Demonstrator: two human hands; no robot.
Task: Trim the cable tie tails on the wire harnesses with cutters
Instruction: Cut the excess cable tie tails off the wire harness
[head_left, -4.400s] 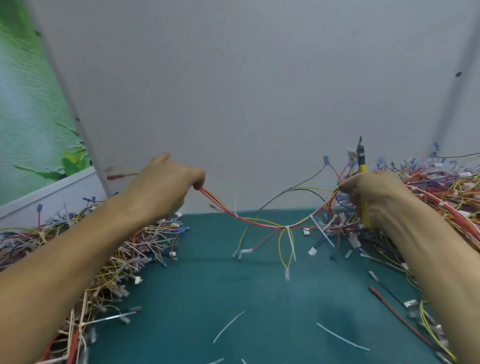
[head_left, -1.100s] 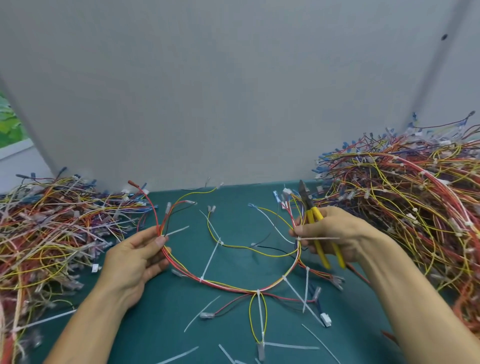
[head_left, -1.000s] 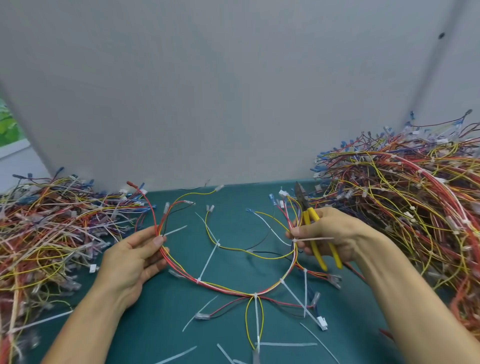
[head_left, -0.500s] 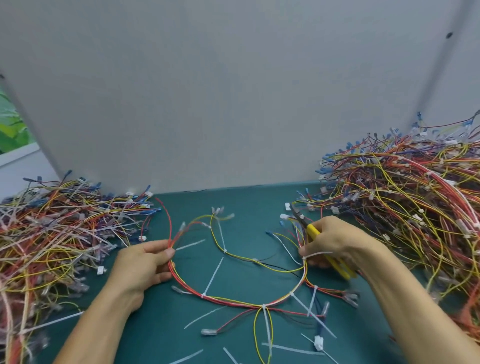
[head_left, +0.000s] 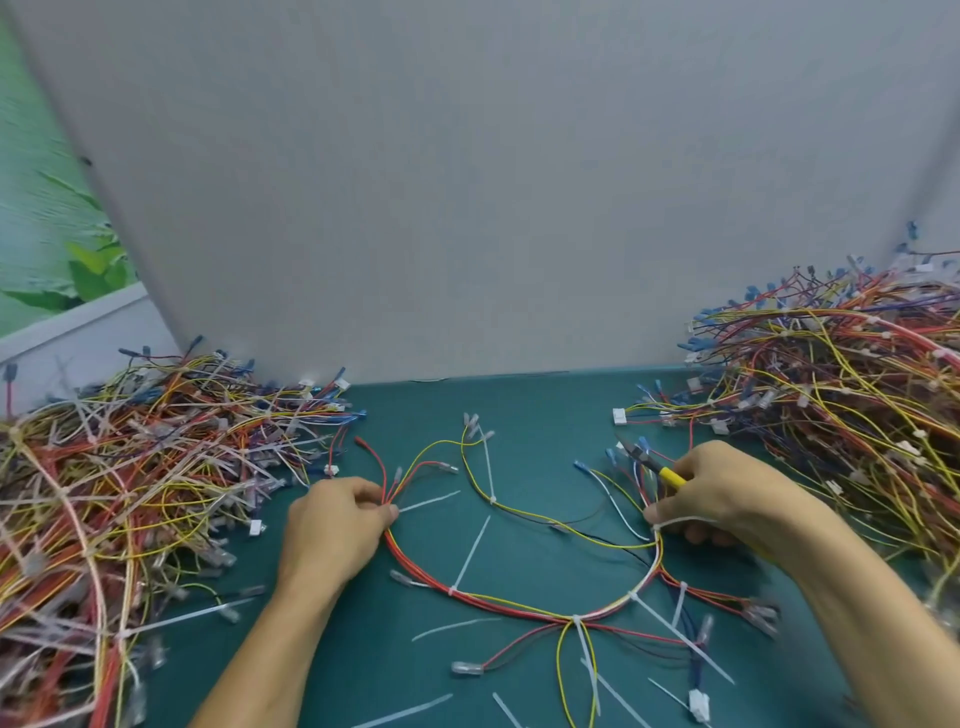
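Teal bench carries the red-and-yellow wire harness loop; my left grip pinches one end, my right grip pinches a white cable tie while palming yellow-handled cutters, spreading it for trimming.

cutters seemingly half-hidden in right hand, wire pile cropped

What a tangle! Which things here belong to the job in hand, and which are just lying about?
In use: looped harness, held by left hand and right hand; yellow cutters, right hand; untrimmed tie tails.
Lying about: left harness pile; right harness pile; loose cut tails.
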